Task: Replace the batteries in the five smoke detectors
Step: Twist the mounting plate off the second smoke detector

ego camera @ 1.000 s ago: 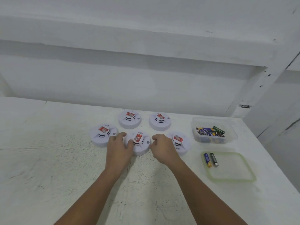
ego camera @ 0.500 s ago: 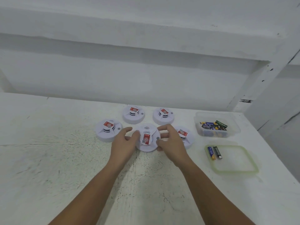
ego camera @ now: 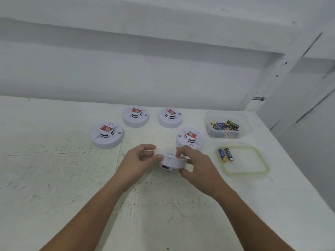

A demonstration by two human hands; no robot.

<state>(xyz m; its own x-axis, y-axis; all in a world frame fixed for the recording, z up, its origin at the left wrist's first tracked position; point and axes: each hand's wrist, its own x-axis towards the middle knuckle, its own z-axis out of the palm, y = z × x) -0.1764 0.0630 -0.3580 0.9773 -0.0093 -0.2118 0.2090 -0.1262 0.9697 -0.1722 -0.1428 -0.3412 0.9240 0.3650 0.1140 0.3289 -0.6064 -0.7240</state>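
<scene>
Just lifted the middle smoke detector [ego camera: 172,161] off the worktop [ego camera: 54,178] and flipped it, pinching its rim with left hand [ego camera: 138,160] and right hand [ego camera: 198,165], likely for battery access.

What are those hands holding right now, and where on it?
One white smoke detector, between both hands: the left hand pinches its left rim, the right hand its right rim.

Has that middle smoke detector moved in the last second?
Yes. The smoke detector has come toward the person, out of the row beside the right-hand detector, and is now held between the left hand and right hand.
</scene>
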